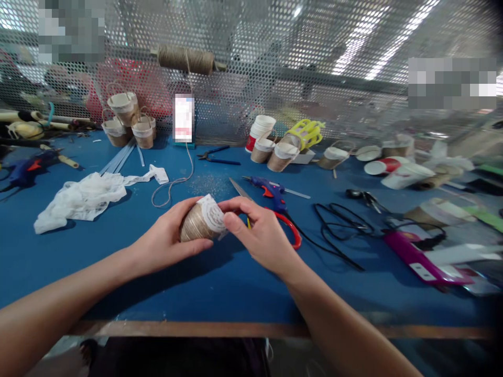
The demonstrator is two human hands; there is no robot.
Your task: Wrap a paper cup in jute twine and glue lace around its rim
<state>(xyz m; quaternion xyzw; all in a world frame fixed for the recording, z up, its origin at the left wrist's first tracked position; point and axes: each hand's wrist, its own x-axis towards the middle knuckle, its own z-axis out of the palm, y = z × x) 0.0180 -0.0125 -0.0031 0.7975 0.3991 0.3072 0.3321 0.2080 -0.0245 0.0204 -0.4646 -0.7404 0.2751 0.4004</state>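
Observation:
A paper cup wrapped in twine (193, 224) lies on its side in my left hand (173, 230), with the fingers and thumb around it. White lace trim (212, 213) runs round the cup's rim end. My right hand (257, 228) is closed at that rim, thumb and forefinger pinched on the edge of the lace; the exact grip is partly hidden. Behind my right hand lie red-handled scissors (294, 233), blades pointing away. A blue glue gun (271, 192) rests just beyond them. To the left is a heap of white lace (84, 196) with one loose strip.
Finished twine cups with handles (121, 120) stand at the back left. More cups (283, 156) sit right of centre, by blue pliers (220, 157). A twine spool (186, 59) hangs on the mesh. Black cable (341, 228) and a purple power strip (424, 259) lie right.

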